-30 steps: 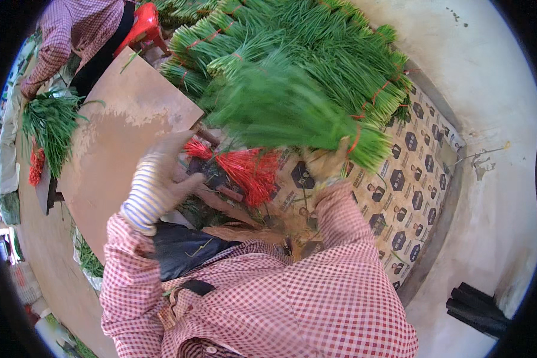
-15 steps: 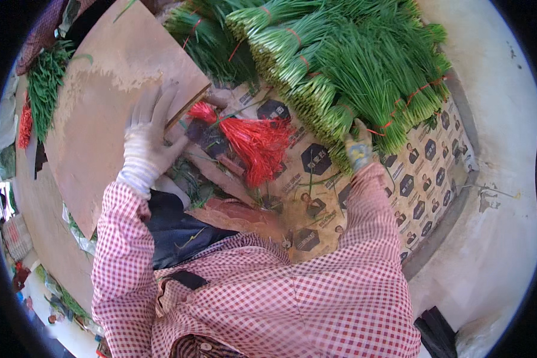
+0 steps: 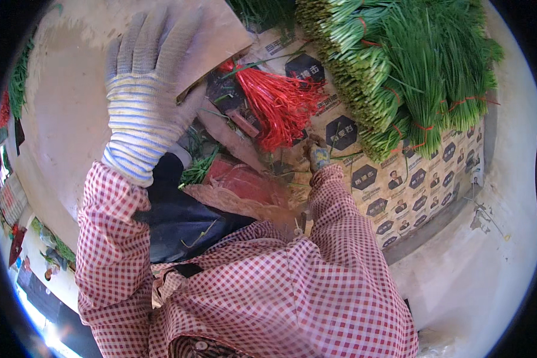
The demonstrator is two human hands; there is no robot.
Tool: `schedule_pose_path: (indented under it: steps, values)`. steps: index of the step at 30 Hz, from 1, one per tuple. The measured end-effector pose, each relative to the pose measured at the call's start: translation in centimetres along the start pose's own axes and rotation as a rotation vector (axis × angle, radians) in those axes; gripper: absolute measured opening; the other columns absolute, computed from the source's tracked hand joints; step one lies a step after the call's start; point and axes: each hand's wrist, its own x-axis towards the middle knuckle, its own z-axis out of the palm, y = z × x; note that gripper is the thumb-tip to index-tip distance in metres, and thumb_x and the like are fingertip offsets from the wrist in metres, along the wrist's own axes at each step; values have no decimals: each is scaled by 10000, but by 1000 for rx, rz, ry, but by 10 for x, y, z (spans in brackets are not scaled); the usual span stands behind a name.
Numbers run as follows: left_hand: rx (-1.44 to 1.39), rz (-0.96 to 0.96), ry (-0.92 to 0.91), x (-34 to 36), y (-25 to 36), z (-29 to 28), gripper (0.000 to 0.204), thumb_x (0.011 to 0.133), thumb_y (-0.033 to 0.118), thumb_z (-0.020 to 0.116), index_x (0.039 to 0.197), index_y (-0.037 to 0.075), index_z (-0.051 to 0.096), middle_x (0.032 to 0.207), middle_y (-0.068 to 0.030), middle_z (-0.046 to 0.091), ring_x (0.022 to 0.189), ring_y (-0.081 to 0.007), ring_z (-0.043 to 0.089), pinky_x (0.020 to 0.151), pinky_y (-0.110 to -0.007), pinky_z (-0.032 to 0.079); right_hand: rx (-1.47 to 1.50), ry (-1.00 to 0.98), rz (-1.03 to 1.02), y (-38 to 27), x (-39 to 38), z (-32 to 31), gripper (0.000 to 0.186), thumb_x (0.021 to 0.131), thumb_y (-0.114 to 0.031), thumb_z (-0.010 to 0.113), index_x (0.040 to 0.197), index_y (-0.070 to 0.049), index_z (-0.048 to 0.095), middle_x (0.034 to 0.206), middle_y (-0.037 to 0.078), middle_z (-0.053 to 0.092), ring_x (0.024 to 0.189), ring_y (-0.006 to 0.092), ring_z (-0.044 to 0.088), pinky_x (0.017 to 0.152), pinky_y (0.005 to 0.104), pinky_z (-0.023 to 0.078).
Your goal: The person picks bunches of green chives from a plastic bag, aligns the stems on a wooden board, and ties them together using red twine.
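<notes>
My gloved left hand [image 3: 146, 101] is open, fingers extended over the worn brown board [image 3: 71, 119], near its edge; whether it touches the board is unclear. My gloved right hand [image 3: 316, 152] is farther right and lower, fingers curled beside the loose red ties [image 3: 277, 107], anything in them hidden. It rests near the printed paper sheet [image 3: 388, 203]. Banded bunches of green chives [image 3: 417, 77] lie piled to the upper right, their pale cut ends toward me.
A pale raised rim [image 3: 507, 238] borders the sheet on the right. A reddish flat object [image 3: 241, 179] and stray green stalks [image 3: 194, 170] lie between my hands, above my dark-clad leg [image 3: 191, 235]. More greens [image 3: 21, 77] hang at the far left.
The bunch my right hand carried now lies on the pile; that hand has let go and moved down-left. My left hand has moved up over the board. The view has shifted.
</notes>
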Motion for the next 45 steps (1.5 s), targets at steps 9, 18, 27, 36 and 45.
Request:
schedule_pose_path:
  steps: [9, 18, 27, 36, 45]
  values:
    - [-102, -59, -2, 1, -1, -2, 811, 686, 231, 798, 1414, 162, 450, 1416, -174, 429, 1294, -394, 410, 1066, -497, 334, 102, 27, 90, -9, 30, 25, 381, 892, -134, 663, 1236, -42, 528, 1110, 141, 595, 912, 241, 591, 767, 364, 493]
    - [-163, -151, 26, -4, -3, 10, 560, 723, 370, 727, 1234, 167, 623, 1359, -88, 513, 1281, -343, 429, 1059, -538, 316, 255, -34, 161, -20, 37, 13, 305, 896, -85, 658, 1176, -37, 547, 1000, 131, 620, 780, 220, 610, 657, 356, 519]
    - [-201, -37, 82, -3, -5, -2, 830, 631, 274, 746, 1393, 132, 449, 1362, -201, 407, 1270, -414, 379, 1049, -562, 306, 226, -93, -45, -43, -76, -35, 428, 907, -63, 647, 1308, -33, 502, 984, 155, 628, 751, 242, 617, 628, 375, 544]
    - [-325, 76, 47, -24, -21, 34, 687, 856, 496, 602, 1452, 210, 414, 1500, -71, 388, 1417, -311, 290, 1171, -547, 151, -1128, -408, -219, -37, -173, -112, 366, 914, -135, 622, 1266, -51, 568, 1087, 172, 643, 932, 288, 638, 783, 393, 536]
    - [-307, -284, 115, -183, -152, 7, 657, 829, 454, 679, 1383, 165, 477, 1462, -175, 402, 1373, -389, 343, 1148, -520, 251, -1599, -822, -1095, -371, -383, 69, 244, 834, -140, 648, 1069, -94, 693, 1005, 142, 691, 953, 299, 652, 825, 385, 528]
